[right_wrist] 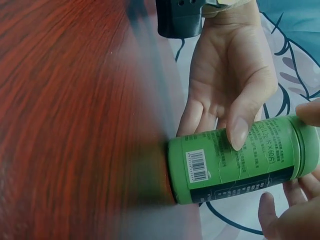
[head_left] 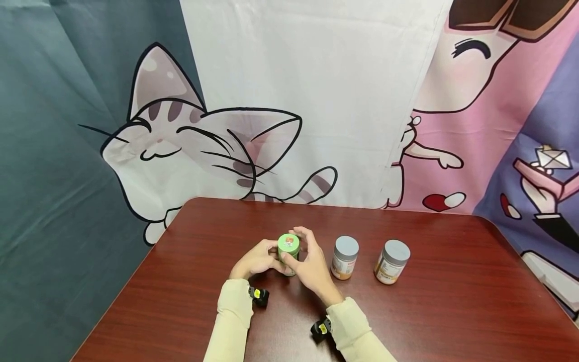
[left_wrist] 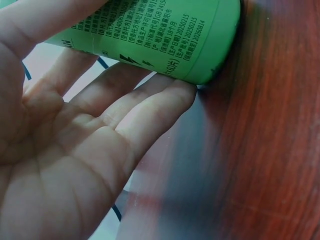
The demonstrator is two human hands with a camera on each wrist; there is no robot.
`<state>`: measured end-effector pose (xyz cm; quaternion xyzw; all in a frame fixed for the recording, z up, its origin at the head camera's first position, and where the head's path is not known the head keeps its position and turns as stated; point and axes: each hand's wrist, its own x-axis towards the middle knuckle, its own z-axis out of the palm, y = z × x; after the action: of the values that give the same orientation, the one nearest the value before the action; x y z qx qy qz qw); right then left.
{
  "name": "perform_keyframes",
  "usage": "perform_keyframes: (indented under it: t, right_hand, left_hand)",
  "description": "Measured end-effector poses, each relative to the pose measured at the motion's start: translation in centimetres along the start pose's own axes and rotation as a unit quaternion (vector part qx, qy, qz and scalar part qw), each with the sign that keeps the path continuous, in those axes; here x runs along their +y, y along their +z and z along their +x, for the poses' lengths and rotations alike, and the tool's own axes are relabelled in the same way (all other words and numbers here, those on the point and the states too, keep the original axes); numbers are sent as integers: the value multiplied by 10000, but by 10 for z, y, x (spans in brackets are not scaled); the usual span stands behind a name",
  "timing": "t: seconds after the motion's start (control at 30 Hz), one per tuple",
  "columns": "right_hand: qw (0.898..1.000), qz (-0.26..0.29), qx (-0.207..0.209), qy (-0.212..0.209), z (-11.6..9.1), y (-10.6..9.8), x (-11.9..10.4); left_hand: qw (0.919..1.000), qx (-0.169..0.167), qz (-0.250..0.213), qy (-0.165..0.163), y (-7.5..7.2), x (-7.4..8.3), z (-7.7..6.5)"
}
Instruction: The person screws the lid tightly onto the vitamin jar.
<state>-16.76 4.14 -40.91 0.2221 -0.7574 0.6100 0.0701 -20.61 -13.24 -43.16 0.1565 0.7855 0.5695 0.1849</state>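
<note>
A green pill bottle (head_left: 288,246) with a light green cap stands upright near the middle of the table, its base at the tabletop. My left hand (head_left: 257,259) grips its body from the left; in the right wrist view the thumb (right_wrist: 240,132) lies across the printed label. From the right, my right hand (head_left: 313,264) holds the upper part, with thumb and fingers about the cap (right_wrist: 304,147). Small print covers the side of the green bottle (left_wrist: 165,35) in the left wrist view. A barcode shows low on its label in the right wrist view.
Two white bottles with grey caps stand to the right: one (head_left: 345,257) close to my right hand, the other (head_left: 392,261) farther right. The reddish-brown table (head_left: 452,301) ends at a cartoon-printed curtain (head_left: 316,90). Small black cameras sit on both wrists.
</note>
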Motion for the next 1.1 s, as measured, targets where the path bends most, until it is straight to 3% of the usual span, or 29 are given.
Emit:
perform_keyframes:
  t: [0.17, 0.4, 0.73, 0.87, 0.97, 1.1]
  right_hand:
    - [9996, -148, 186, 146, -1, 2, -3]
    - [9989, -324, 297, 132, -2, 3, -4]
    - [9980, 579, -127, 207, 5, -3, 28]
    - [9967, 695, -425, -36, 7, -3, 39]
    - [9949, 846, -537, -143, 7, -3, 39]
    - [9941, 959, -495, -43, 6, -6, 22]
  left_hand:
    - [9999, 129, 79, -43, 0, -17, 7]
    - [9997, 154, 182, -19, 0, -20, 8]
    - [9996, 154, 238, -75, 1, -19, 8]
    - [9995, 132, 272, -68, 0, -18, 8]
    - [9997, 106, 225, -79, 0, -19, 8]
    - [9997, 126, 215, -74, 0, -18, 8]
